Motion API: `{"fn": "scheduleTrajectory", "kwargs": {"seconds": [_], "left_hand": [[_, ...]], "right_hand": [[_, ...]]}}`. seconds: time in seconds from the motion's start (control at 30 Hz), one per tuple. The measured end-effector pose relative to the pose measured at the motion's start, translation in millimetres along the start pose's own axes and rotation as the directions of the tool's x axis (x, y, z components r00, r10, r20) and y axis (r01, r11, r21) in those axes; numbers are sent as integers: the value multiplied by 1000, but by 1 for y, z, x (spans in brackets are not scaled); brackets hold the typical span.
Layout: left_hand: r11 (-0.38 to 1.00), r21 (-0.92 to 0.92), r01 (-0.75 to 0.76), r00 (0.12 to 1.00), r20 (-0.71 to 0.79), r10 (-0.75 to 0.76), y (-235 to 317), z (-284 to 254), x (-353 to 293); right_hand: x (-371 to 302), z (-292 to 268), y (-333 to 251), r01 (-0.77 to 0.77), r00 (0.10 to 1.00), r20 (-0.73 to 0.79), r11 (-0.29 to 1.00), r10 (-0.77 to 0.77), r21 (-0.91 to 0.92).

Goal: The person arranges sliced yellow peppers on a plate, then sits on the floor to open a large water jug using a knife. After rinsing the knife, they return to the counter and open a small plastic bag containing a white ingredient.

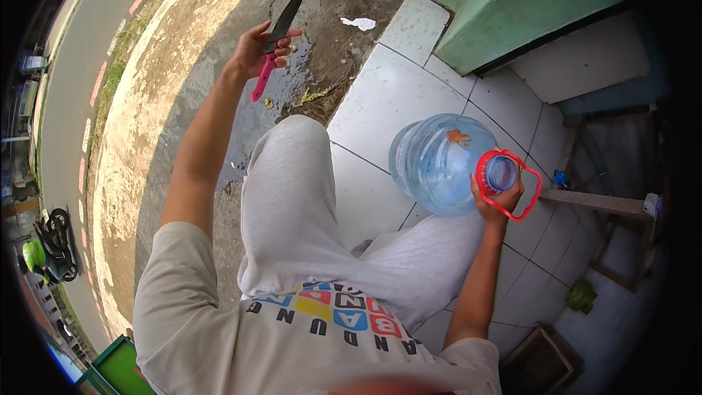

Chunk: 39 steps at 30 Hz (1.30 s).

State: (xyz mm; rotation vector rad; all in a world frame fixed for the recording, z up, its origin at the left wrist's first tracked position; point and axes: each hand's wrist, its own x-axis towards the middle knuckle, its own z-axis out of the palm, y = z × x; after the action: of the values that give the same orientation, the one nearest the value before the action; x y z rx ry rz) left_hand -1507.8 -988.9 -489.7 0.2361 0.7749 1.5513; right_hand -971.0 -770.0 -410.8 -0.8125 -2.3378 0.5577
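Observation:
At the upper left, over the wet concrete, my left hand (pixel 257 51) holds a kitchen knife (pixel 286 19) where the blade meets the handle. Its dark blade points up and away, and its pink handle hangs below the fingers. On the right, my right hand (pixel 506 201) grips the neck of a big clear-blue water gallon bottle (pixel 439 164). The bottle lies tilted on the white tiles beside my right knee, its uncapped mouth toward me. A red carrying handle (pixel 540 189) rings the neck. An orange-brown leaf-shaped mark (pixel 458 137) shows on the bottle's side.
White floor tiles (pixel 395 95) end at rough, wet concrete (pixel 197 66) on the left. A pale green wall (pixel 504 14) stands ahead. A wooden frame (pixel 599 202), a wooden box (pixel 542 360) and a green object (pixel 581 297) are at right. A motorbike (pixel 53 249) stands far left by the road.

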Motion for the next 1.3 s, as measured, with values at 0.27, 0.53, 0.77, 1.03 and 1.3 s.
{"fn": "scheduleTrajectory", "kwargs": {"seconds": [0.27,0.53,0.77,1.03,1.3], "left_hand": [[859,507,76,975,-218,42,12,-5,-24],[749,634,193,865,-470,175,-9,-31,-49],[724,663,191,876,-448,180,-18,-28,-19],[757,653,23,884,-366,290,-21,40,48],[803,592,-64,923,-271,274,-41,50,16]], "right_hand": [[-4,5,-2,-16,999,-43,1000,16,18],[1,5,-4,8,1000,-4,1000,-8,-10],[42,32,-26,-24,991,137,979,-4,200],[116,74,-55,264,881,342,939,-327,218],[155,133,-90,79,720,629,935,-294,347]]}}
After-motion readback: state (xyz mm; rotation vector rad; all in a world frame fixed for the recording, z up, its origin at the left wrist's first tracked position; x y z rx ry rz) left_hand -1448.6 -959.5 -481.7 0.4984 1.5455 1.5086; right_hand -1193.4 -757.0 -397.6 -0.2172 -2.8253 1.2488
